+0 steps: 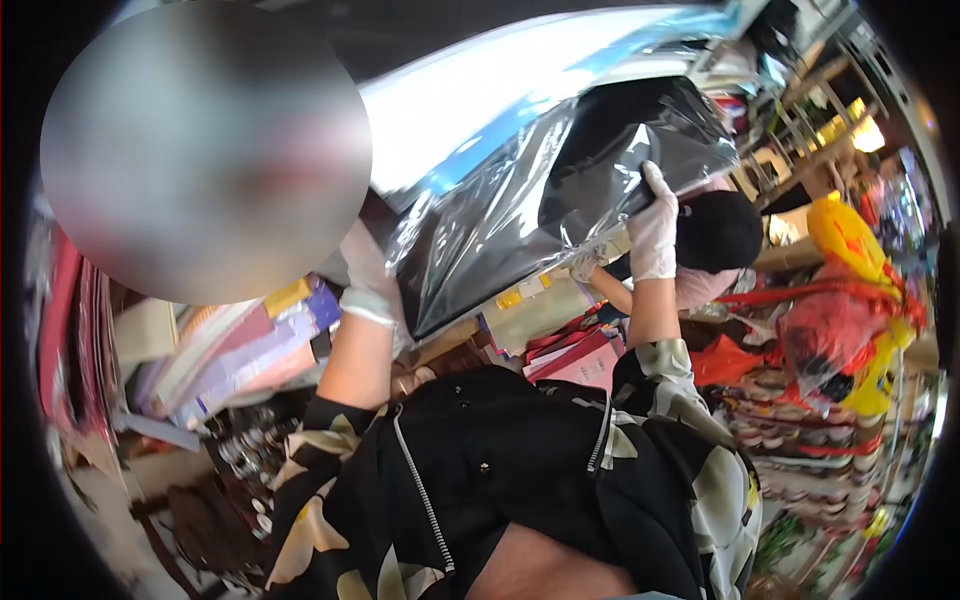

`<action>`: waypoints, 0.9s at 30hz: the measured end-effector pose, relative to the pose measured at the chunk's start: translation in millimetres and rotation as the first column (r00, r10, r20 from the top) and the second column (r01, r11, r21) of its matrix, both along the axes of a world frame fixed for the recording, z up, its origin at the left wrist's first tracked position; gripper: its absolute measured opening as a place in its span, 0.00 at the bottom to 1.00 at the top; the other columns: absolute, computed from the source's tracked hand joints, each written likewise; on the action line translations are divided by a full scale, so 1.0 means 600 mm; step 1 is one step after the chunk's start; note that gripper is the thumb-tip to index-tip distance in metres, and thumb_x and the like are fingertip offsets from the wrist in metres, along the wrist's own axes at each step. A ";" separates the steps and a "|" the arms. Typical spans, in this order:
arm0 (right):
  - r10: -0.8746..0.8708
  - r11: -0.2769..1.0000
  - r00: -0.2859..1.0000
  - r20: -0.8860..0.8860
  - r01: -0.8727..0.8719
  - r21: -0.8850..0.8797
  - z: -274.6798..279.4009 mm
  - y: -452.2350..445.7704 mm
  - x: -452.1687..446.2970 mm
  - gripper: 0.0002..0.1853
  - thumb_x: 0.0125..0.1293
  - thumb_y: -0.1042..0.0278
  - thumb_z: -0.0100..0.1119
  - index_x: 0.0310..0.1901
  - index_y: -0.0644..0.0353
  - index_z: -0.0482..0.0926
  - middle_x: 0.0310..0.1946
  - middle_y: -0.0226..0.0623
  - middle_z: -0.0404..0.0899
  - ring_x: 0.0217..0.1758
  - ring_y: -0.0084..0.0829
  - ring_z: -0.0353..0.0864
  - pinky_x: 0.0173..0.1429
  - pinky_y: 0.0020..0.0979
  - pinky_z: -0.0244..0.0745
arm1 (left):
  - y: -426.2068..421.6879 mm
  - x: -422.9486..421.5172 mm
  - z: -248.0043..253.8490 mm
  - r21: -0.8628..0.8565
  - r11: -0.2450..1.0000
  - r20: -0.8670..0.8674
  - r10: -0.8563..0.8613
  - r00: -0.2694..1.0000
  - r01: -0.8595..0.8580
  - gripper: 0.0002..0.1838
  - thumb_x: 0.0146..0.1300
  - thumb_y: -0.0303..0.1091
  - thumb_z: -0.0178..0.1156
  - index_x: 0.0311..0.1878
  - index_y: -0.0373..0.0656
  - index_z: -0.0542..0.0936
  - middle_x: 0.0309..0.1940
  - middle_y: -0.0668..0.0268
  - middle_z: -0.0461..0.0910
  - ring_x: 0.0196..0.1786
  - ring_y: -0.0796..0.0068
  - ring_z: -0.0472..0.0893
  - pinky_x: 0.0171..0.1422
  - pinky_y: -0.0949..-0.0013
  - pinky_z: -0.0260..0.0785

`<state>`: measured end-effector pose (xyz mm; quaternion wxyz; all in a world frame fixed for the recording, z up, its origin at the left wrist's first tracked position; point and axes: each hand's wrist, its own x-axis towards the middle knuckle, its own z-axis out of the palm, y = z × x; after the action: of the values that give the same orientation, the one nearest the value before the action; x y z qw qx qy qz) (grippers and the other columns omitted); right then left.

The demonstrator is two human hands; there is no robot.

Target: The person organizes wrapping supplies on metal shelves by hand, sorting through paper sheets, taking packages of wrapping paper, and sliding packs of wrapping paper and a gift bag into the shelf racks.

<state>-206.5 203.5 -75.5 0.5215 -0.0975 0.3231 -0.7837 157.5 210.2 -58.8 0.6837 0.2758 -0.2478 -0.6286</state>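
A flat black package in shiny clear plastic wrap is held up in front of me, tilted with its right end higher. My right hand, in a white glove, grips its lower right edge, the thumb stretched over the wrap. At the left end my left hand, also in a white glove, is closed at the package's edge. Its fingertips are hidden by the package and a large blurred patch. Behind the package spreads a bright white and blue plastic-like sheet.
Below the package, another person in a black cap reaches out a gloved hand. Pink and red folders lie under it. Wrapped rolls stand left. Red and yellow plastic bags hang right, above racks of shoes.
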 end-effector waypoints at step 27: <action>0.163 0.986 0.978 0.133 -0.164 -0.004 0.105 0.049 0.028 0.09 0.67 0.67 0.59 0.42 0.61 0.84 0.32 0.38 0.88 0.27 0.32 0.88 0.34 0.32 0.85 | 0.003 0.012 -0.068 0.151 0.958 0.042 -0.253 0.967 0.244 0.35 0.76 0.54 0.42 0.77 0.40 0.56 0.76 0.51 0.57 0.76 0.49 0.59 0.69 0.39 0.64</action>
<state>-189.7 232.7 -12.5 0.6050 -0.0694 0.2810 -0.7418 164.5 211.8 -99.4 0.5695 0.3104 -0.2548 -0.7172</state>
